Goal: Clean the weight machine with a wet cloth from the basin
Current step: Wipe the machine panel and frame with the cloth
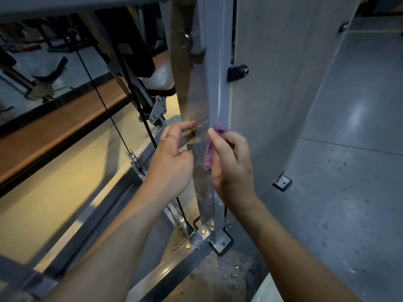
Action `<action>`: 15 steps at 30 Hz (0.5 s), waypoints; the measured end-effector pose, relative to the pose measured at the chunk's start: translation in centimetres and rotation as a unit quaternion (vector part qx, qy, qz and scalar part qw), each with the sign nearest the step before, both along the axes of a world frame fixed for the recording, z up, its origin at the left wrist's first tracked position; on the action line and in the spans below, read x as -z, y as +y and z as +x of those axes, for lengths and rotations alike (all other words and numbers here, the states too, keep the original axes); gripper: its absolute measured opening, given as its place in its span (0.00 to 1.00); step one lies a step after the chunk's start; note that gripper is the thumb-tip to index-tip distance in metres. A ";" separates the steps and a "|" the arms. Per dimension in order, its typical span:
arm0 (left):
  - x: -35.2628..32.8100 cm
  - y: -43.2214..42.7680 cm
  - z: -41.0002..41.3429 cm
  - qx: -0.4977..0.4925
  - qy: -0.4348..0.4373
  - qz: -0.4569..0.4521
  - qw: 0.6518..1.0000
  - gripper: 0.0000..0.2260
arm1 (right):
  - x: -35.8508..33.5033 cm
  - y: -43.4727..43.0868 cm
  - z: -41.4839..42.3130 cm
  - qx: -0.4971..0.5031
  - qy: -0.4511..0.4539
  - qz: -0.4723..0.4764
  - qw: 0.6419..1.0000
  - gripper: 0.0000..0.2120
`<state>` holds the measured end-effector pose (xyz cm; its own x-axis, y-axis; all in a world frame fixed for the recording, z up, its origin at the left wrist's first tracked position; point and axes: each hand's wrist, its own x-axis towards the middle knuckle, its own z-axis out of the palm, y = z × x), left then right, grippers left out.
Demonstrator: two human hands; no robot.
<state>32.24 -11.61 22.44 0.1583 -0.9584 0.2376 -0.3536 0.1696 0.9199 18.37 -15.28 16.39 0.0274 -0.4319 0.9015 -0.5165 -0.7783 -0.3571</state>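
The weight machine's grey upright post (219, 62) runs down the middle of the view to a bolted foot plate. My right hand (231, 162) grips a crumpled purple cloth (210, 147) and holds it against the post's front edge at mid height. My left hand (172, 153) hovers just left of the post beside a clear shield panel (192, 94), fingers loosely curled and holding nothing. The basin is not in view.
Black cables (102, 99) and pulleys (136, 161) run along the machine's frame on the left, with a padded seat (161, 77) behind. A grey cover panel (283, 83) stands right of the post. Water drops spot the grey floor (340, 203).
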 end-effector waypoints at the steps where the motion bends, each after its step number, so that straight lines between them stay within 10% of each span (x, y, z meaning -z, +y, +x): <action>1: -0.1 0.0 0.0 0.006 0.008 0.004 1.000 0.32 | -0.7 -0.3 -0.1 0.005 -0.001 -0.014 1.000 0.16; 15: -1.1 0.1 -0.4 0.007 0.023 0.009 1.000 0.32 | -2.5 0.0 0.4 -0.021 -0.055 -0.027 0.998 0.11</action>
